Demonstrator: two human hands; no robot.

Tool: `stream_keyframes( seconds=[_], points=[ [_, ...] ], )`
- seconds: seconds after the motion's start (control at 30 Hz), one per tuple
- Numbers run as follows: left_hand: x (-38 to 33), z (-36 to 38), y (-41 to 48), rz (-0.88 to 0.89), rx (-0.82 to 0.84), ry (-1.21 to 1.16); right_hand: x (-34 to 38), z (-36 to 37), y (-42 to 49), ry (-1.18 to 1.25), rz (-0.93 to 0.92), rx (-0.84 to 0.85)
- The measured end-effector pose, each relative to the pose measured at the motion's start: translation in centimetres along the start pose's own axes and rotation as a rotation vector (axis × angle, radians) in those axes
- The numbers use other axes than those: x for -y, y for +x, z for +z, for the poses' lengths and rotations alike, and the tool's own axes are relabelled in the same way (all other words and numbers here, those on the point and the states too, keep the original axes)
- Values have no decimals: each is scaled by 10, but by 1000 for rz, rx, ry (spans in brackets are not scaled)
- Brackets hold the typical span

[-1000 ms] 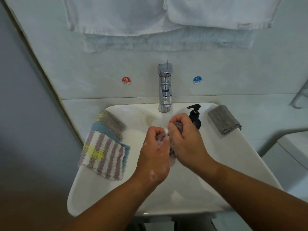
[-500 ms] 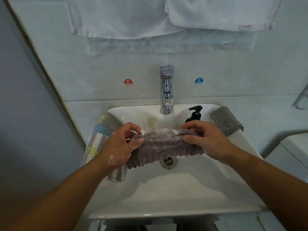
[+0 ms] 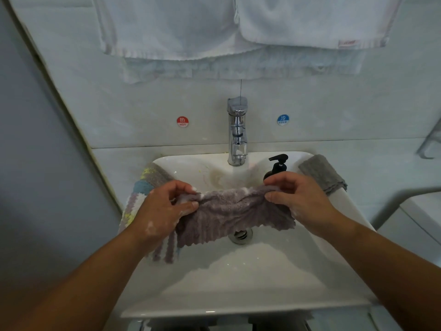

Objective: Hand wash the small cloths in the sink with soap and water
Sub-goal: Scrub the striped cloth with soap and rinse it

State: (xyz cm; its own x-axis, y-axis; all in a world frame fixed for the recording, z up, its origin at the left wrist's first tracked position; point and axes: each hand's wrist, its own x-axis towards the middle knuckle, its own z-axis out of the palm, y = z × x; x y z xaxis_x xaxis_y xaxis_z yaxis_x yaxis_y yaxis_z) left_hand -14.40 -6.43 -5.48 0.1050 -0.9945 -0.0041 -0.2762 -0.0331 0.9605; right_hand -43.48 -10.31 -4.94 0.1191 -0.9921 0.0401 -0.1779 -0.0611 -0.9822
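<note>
A soapy purple-grey ribbed cloth hangs spread out over the white sink, above the drain. My left hand, flecked with suds, pinches its left top corner. My right hand pinches its right top corner. Both hands hold the cloth stretched between them. A chrome tap stands at the back of the basin; no water stream shows. A black soap pump bottle stands just behind my right hand.
A stack of striped and coloured cloths lies on the sink's left rim. One folded grey cloth lies on the right rim. White towels hang on the wall above. A grey wall is close on the left.
One second ago both hands were bunched together rubbing the cloth. They have since moved apart and spread the cloth wide over the basin.
</note>
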Motion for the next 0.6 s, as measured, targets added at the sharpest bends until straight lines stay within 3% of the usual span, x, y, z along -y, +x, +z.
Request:
stream_keyframes(
  seconds=[0.17, 0.6],
  points=[
    [-11, 31, -6, 31, 30, -106, 8, 30, -3, 25, -34, -113],
    [-26, 67, -28, 131, 174, -154, 23, 63, -23, -233, -76, -92]
  ],
)
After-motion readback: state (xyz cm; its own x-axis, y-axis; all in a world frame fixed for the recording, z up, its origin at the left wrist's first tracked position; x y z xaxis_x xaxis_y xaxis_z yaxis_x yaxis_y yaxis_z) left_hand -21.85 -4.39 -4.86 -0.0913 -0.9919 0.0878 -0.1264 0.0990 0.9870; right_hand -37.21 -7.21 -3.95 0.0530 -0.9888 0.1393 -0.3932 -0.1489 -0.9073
